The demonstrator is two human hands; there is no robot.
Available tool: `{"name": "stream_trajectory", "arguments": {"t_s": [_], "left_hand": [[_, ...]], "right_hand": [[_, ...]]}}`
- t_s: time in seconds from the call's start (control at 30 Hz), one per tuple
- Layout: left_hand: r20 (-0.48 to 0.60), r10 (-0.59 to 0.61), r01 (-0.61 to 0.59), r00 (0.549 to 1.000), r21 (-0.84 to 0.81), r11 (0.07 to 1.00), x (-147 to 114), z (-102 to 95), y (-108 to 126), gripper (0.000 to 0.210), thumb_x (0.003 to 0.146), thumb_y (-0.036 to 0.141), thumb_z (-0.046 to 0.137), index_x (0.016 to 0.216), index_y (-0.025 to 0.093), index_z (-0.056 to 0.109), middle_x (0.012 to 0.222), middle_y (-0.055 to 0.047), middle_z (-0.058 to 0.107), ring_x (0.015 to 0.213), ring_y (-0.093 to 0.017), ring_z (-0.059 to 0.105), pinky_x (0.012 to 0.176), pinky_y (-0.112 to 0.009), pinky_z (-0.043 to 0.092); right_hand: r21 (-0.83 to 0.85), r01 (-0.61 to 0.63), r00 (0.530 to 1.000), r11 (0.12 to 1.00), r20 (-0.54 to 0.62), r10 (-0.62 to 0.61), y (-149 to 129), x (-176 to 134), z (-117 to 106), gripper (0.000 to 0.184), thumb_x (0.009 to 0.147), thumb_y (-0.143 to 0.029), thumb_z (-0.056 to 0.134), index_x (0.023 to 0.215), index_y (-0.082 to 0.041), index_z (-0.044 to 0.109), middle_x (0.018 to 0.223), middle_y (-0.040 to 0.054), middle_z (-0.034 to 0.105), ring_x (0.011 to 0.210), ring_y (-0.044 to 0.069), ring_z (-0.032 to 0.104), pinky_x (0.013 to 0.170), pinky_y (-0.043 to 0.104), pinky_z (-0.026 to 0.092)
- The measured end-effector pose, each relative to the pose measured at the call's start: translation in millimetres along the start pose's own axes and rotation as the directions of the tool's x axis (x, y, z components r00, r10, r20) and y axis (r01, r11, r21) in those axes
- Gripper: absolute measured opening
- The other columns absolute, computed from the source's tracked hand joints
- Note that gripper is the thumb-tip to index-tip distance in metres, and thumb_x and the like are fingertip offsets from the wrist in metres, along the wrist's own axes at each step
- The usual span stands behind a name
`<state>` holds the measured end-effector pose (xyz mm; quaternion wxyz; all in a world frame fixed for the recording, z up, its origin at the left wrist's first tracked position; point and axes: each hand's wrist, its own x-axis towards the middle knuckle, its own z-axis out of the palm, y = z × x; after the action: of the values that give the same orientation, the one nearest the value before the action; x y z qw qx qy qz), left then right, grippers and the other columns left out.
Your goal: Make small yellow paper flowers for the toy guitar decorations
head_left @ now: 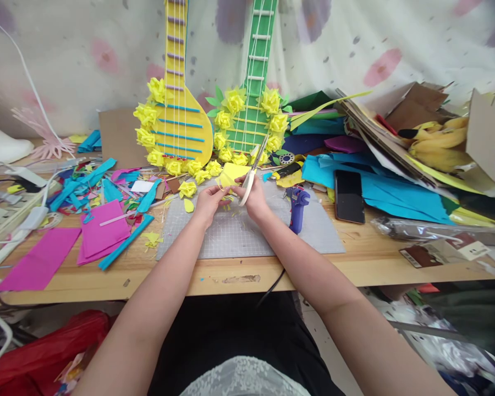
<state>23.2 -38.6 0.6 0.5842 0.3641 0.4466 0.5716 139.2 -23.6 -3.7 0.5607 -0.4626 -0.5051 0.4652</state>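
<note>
Both hands meet over a grey cutting mat (190, 242). My left hand (208, 205) is closed, its fingertips pinching a piece of yellow paper (230, 172). My right hand (256, 201) is closed around white-handled scissors (248, 188), whose blades point up and away. Its fingertips also meet the yellow paper near my left fingers; whether they grip it is hard to tell. Left of the paper lie a yellow paper rose (187, 190) and a loose petal (188, 205). A purple hot glue gun (297, 209) rests on the mat, right of my right hand.
Behind stand a yellow paper guitar (185, 121) and a green one (253, 113), trimmed with yellow roses. Magenta sheets (105, 228) and blue scraps lie left. Rightward are a phone (349, 196), blue paper (400, 195) and piled cardboard (480, 137). The table's front edge is near my forearms.
</note>
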Motion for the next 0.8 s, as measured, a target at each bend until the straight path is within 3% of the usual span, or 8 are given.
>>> {"name": "stream_trajectory", "arguments": {"t_s": [0.23, 0.37, 0.5, 0.63, 0.8], "left_hand": [[-0.089, 0.024, -0.025, 0.996, -0.014, 1.000, 4.8, -2.4, -1.4, 0.019, 0.053, 0.024, 0.074, 0.064, 0.012, 0.064, 0.067, -0.002, 0.064, 0.062, -0.010, 0.058, 0.061, -0.024, 0.050], [-0.173, 0.046, -0.076, 0.984, -0.170, 0.982, 10.3, -10.0, 4.6, 0.016, 0.056, 0.019, 0.073, 0.067, 0.013, 0.062, 0.068, 0.000, 0.063, 0.064, -0.009, 0.059, 0.068, -0.025, 0.051], [-0.187, -0.013, -0.062, 0.982, -0.387, 0.920, 16.5, -16.4, 10.9, 0.009, 0.065, 0.014, 0.067, 0.072, 0.015, 0.060, 0.074, -0.001, 0.065, 0.074, -0.009, 0.062, 0.077, -0.025, 0.050], [-0.191, -0.060, -0.038, 0.980, -0.472, 0.881, 18.9, -15.9, 12.2, 0.004, 0.071, 0.014, 0.063, 0.074, 0.015, 0.060, 0.074, -0.001, 0.065, 0.074, -0.009, 0.062, 0.081, -0.025, 0.050], [-0.193, -0.068, -0.032, 0.979, -0.469, 0.883, 14.0, -8.9, 13.3, 0.005, 0.071, 0.011, 0.062, 0.073, 0.015, 0.060, 0.071, 0.000, 0.064, 0.071, -0.008, 0.062, 0.082, -0.025, 0.049]], "right_hand": [[-0.022, -0.010, 1.000, 1.000, 0.014, 0.011, 2.4, 2.5, -3.1, 0.045, 0.058, -0.047, 0.063, 0.082, -0.020, 0.036, 0.081, -0.0009, 0.048, 0.067, 0.009, 0.046, 0.062, 0.024, 0.039], [-0.330, -0.077, 0.971, 0.941, 0.189, 0.146, -7.7, 5.5, -23.4, 0.043, 0.063, -0.053, 0.061, 0.079, -0.019, 0.039, 0.069, -0.0024, 0.046, 0.062, 0.010, 0.042, 0.057, 0.024, 0.035], [-0.580, 0.042, 0.904, 0.813, 0.370, 0.217, -20.2, 4.4, -36.9, 0.046, 0.060, -0.055, 0.065, 0.078, -0.018, 0.045, 0.071, -0.0001, 0.051, 0.063, 0.011, 0.043, 0.056, 0.024, 0.033], [-0.627, 0.158, 0.852, 0.763, 0.477, 0.215, -19.7, 4.6, -33.6, 0.049, 0.054, -0.053, 0.070, 0.081, -0.017, 0.049, 0.077, 0.0018, 0.055, 0.066, 0.012, 0.045, 0.058, 0.024, 0.034], [-0.552, 0.170, 0.834, 0.816, 0.521, 0.179, -16.6, 6.0, -27.8, 0.048, 0.057, -0.055, 0.067, 0.080, -0.016, 0.051, 0.070, -0.0008, 0.052, 0.063, 0.010, 0.043, 0.057, 0.023, 0.034]]}}
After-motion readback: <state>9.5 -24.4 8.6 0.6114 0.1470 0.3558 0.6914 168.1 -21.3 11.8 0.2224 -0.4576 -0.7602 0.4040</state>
